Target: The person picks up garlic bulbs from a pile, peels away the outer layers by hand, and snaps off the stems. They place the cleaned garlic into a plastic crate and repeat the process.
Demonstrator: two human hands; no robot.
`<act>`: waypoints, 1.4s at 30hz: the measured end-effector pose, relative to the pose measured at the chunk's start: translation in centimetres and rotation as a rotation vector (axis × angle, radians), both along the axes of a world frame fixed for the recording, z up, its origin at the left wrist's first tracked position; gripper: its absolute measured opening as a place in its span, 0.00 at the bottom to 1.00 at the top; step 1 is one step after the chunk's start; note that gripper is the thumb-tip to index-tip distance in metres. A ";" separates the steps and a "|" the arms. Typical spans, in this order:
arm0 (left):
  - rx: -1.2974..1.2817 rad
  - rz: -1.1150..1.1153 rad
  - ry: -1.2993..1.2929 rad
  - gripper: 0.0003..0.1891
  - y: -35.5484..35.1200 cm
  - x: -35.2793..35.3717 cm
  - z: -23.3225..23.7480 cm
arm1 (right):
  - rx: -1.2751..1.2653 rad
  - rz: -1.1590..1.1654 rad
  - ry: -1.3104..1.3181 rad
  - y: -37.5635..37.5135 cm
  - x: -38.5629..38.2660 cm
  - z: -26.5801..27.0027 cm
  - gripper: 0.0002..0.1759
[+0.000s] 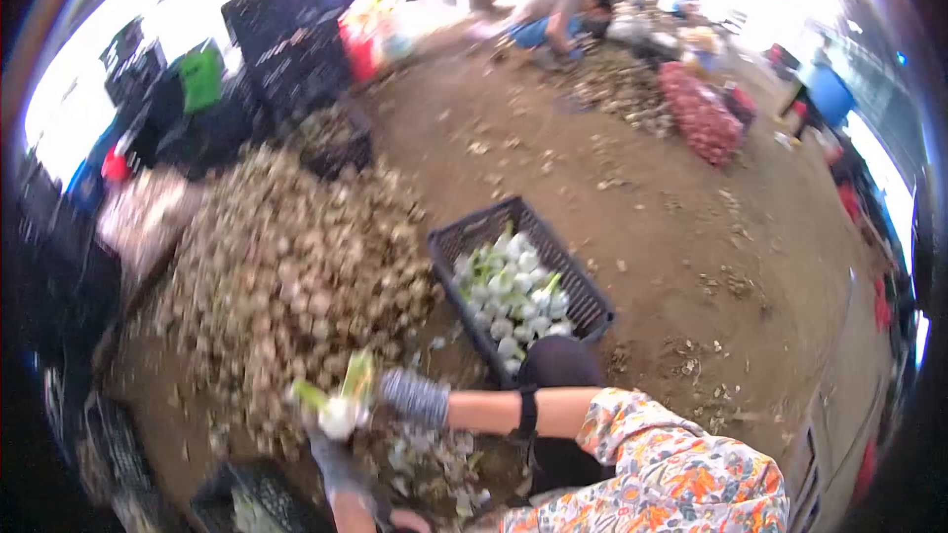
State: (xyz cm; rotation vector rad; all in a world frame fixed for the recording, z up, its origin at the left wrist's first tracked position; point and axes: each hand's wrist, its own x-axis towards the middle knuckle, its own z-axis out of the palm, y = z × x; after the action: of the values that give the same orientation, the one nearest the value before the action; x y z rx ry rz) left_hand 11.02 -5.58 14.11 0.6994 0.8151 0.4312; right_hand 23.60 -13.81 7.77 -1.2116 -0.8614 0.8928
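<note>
Black plastic crate (pixel 587 298) contains white bulbs (pixel 499 286), some green-stemmed; left hand (pixel 341 467), angled upward, grips a green-stalked bulb (pixel 339 418) over the lower edge of the brown bulb heap (pixel 296 286), while right hand (pixel 415 398) extends sideways beside it, finger closure indeterminable.

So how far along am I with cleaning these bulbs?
Done, by the look of it: the white bulbs in the crate, with scraps on the ground near you.
In hand: a pale bulb with green on it, at your left hand, your right hand close by.
Remaining: the brown pile, far bigger than the crate's load, so probably plenty to go.
</note>
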 end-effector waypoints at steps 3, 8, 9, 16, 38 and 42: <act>0.736 0.082 -0.010 0.26 1.0 -0.8 -2.2 | -0.140 -0.035 0.524 -0.5 -0.3 3.7 0.09; 1.371 0.073 0.233 0.22 1.8 -2.1 1.4 | -0.009 -0.070 -0.377 -2.1 0.1 4.2 0.18; 1.245 0.102 0.140 0.22 1.5 -1.7 1.5 | 0.050 -0.075 -0.343 -1.8 -0.1 4.0 0.19; 0.931 -0.102 0.140 0.12 2.3 -1.9 -0.4 | -0.103 -0.049 0.276 -2.3 -0.3 4.3 0.12; -0.451 0.154 -0.492 0.17 3.0 -3.6 -6.0 | -0.503 0.651 -0.369 -3.1 3.6 7.3 0.28; -0.373 0.173 -0.342 0.19 2.1 -1.9 -4.4 | -0.492 0.350 -0.817 -2.7 1.5 5.9 0.36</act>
State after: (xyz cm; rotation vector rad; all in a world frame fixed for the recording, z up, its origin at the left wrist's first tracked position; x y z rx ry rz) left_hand 9.15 -3.50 9.75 0.2003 0.6085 0.5204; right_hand 25.06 -16.55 13.70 -1.9513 -1.6019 0.9159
